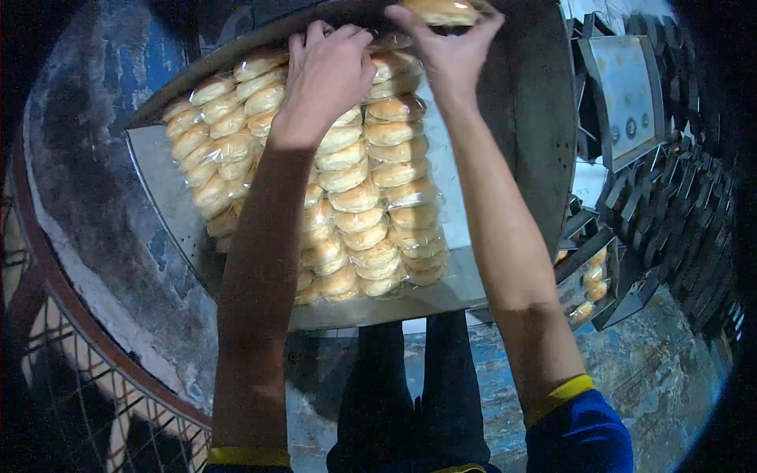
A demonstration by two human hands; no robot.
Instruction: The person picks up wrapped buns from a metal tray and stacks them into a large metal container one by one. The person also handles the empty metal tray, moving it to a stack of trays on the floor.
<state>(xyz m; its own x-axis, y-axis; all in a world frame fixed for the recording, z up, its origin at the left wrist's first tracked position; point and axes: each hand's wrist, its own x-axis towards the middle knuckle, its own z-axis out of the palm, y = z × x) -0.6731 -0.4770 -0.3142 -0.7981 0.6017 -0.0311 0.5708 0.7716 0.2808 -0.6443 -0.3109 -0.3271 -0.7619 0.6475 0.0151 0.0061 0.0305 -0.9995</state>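
My right grip (453, 61) is closed on a wrapped bun (439, 11), thumb on its left side and fingers on its right. I'd say I hold it by the sides because a soft top would dent if I pressed from above. It is at the upper edge of my view, by the far end of the big metal tray (465, 285), and partly cut off there.

My left grip (330, 79) is over the far end of the rows of buns (359, 221), fingers bent downward. The fingertips are hidden, so I cannot tell whether they grip a bun or only rest on some.

The tray's raised walls take in all those rows. The buns are in clear film, packed close in columns, each against its neighbour, probably so they prop each other up and save room. The left columns slant more than the right ones. Along the right side, a pale strip of base is bare between the last column and the wall.

Off to the right, a shallow tray (631, 87) shows a pale inside with dark round marks. Below it, another metal container (583, 255) has golden buns (597, 290) in it
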